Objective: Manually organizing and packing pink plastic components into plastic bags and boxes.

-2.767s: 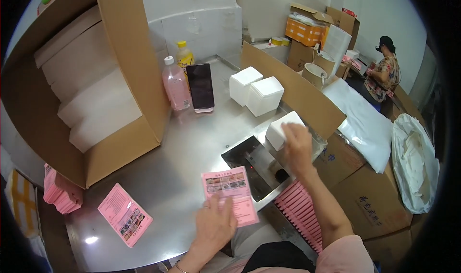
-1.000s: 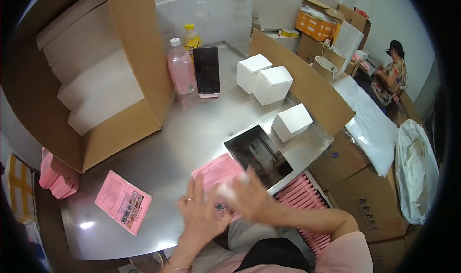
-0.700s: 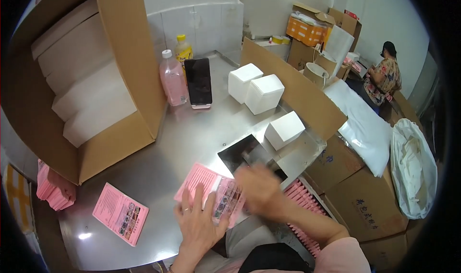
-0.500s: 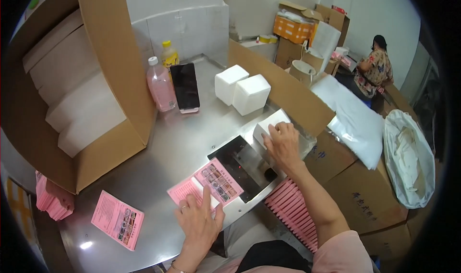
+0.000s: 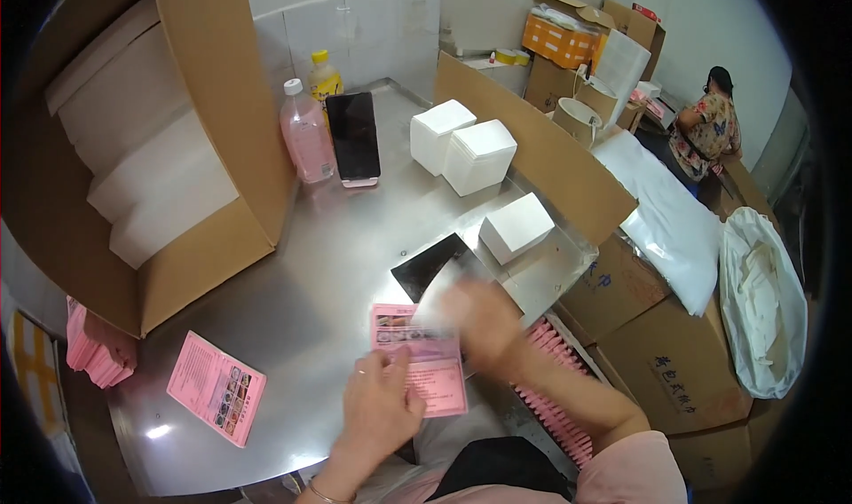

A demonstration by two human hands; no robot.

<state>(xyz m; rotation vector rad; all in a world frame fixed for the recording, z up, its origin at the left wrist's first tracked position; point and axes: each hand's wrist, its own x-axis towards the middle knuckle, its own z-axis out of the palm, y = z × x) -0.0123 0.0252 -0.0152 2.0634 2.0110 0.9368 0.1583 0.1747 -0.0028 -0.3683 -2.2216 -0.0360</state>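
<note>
One pink printed packet [image 5: 444, 380] lies beneath the left grip [image 5: 382, 405].

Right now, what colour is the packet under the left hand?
The packet is pink, seen best in the head view.

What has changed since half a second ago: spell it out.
The right hand has left the lone white stack, moving left and toward the body, and now holds a blurred white piece at the far right corner of the pink leaflet. The leaflet lies straighter. The left hand stays on it; phone and pink bottle stay put.
</note>
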